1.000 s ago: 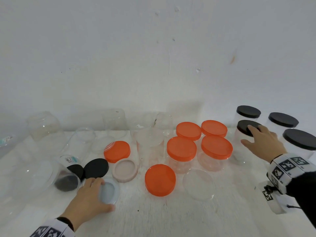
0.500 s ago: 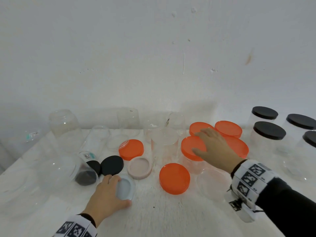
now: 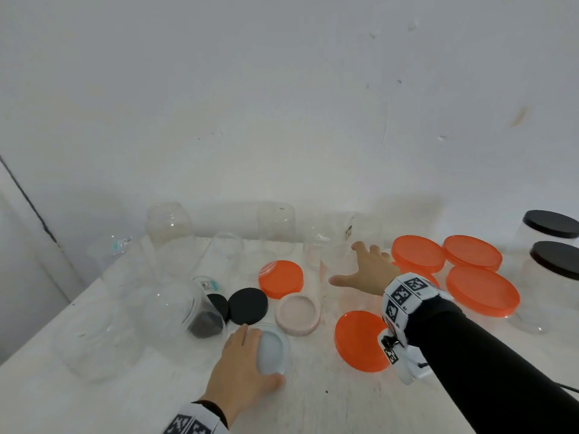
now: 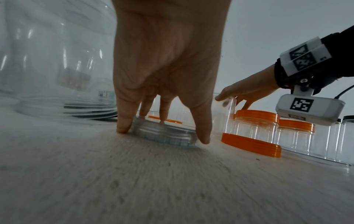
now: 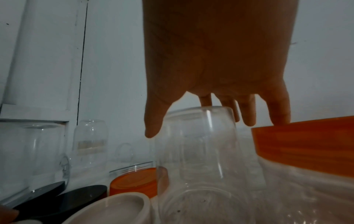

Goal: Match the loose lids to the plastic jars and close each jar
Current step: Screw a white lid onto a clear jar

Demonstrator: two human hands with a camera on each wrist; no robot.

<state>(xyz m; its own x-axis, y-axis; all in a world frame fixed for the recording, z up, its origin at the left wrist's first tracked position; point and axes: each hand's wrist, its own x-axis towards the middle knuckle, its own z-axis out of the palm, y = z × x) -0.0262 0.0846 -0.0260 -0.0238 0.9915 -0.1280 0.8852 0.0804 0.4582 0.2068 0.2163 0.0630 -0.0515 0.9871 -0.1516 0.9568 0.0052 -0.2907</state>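
My left hand (image 3: 261, 355) lies at the front on a clear lid (image 3: 274, 347), which is flat on the white table (image 3: 313, 402). In the left wrist view the thumb and fingers (image 4: 122, 125) grip the rim of the clear lid (image 4: 164, 136). My right hand (image 3: 351, 264) hovers spread over an upright, open clear jar (image 3: 344, 296) in the middle. In the right wrist view its straight fingers (image 5: 249, 118) reach past the top of the clear jar (image 5: 197, 151) without closing on it.
Loose lids lie nearby: an orange lid (image 3: 360, 344), a tilted orange lid (image 3: 281, 278), a pink lid (image 3: 298, 314) and two black lids (image 3: 248, 305). Orange-lidded jars (image 3: 482, 291) and black-lidded jars (image 3: 553, 260) stand right. Open clear jars (image 3: 169, 227) crowd the back left.
My right hand left the black-lidded jar at the right and swept left over the orange lids to the open clear jar. My left hand stayed on the clear lid.
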